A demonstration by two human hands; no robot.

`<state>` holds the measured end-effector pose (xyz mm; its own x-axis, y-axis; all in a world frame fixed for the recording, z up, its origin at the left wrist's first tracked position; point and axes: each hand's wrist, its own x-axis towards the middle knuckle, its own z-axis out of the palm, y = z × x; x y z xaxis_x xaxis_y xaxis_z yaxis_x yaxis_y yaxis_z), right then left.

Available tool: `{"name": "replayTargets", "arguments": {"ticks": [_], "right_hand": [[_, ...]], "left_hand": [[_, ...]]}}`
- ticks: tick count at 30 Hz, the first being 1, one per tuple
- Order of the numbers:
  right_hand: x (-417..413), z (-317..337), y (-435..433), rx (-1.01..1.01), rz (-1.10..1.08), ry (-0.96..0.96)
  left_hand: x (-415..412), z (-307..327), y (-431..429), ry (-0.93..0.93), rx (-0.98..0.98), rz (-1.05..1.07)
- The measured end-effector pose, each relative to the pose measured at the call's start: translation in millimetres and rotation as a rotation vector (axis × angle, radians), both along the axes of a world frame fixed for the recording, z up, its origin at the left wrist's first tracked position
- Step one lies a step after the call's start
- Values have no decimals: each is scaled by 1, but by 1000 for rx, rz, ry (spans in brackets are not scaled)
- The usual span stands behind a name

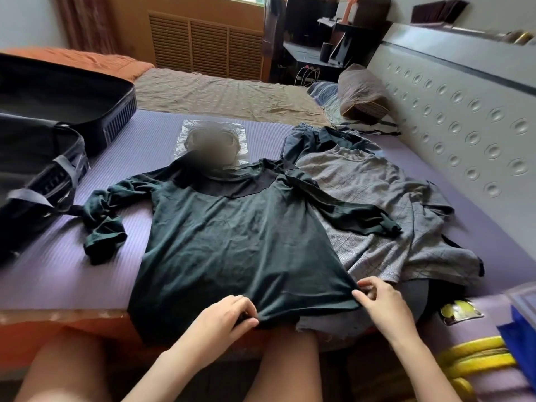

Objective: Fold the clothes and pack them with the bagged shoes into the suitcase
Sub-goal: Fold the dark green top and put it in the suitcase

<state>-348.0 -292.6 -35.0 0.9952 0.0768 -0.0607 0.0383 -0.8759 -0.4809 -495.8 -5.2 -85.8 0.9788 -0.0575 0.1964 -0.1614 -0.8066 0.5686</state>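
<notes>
Spotted the suitcase (66, 105) lying open at the far left of the bed, straps loose across its near half. Saw a purple mat (162, 265) spread over the mattress and carrying the lot. Picked out a clear plastic bag (188, 132) flat on the mat just past the shirt collar, contents blurred, could not tell what. Noted a grey checked garment (377, 192) heaped to the right, with a dark blue garment (301, 140) poking out from under its far edge. Caught a pillow (359, 91) against the padded headboard (464, 120) further back, plus yellow loops (475, 358) and a blue bag (519, 338) down at the near right corner.

Turned to the dark green shirt (232, 227): spread flat in the middle of the mat, collar away, hem hanging over the near edge of the bed. Saw the sleeve on the suitcase side crumpled up, reaching to a loose strap. Saw the other sleeve draped right across the grey checked garment, the shirt body overlapping it too.

Found the left hand (220, 317) at the middle of the hem, fingers (246, 307) curled and pinching the fabric. Found the right hand (383, 303) at the hem's right corner, thumb and fingers (369, 285) nipping the cloth there, just beside the grey garment's near edge.
</notes>
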Motion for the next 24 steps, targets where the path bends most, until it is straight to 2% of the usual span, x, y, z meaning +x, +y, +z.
{"name": "replayTargets", "arguments": {"ticks": [3, 6, 8, 11, 14, 19, 24], "right_hand": [[-8, 4, 6, -80, -25, -101], [-3, 2, 14, -25, -13, -258], [2, -2, 25, -29, 14, -339], [10, -4, 46, -43, 33, -399], [21, -3, 68, -71, 60, -404], [43, -2, 86, -58, 23, -241], [48, -3, 84, -64, -16, -226]], "left_hand": [[5, 6, 5, -98, -65, 85], [8, 9, 26, -245, -103, 317], [10, 8, 47, -275, -76, 489], [13, 3, 71, -191, -10, 634], [18, 2, 80, -76, 54, 610], [21, -19, 91, 73, 257, 534], [20, -17, 100, 186, 286, 587]]}}
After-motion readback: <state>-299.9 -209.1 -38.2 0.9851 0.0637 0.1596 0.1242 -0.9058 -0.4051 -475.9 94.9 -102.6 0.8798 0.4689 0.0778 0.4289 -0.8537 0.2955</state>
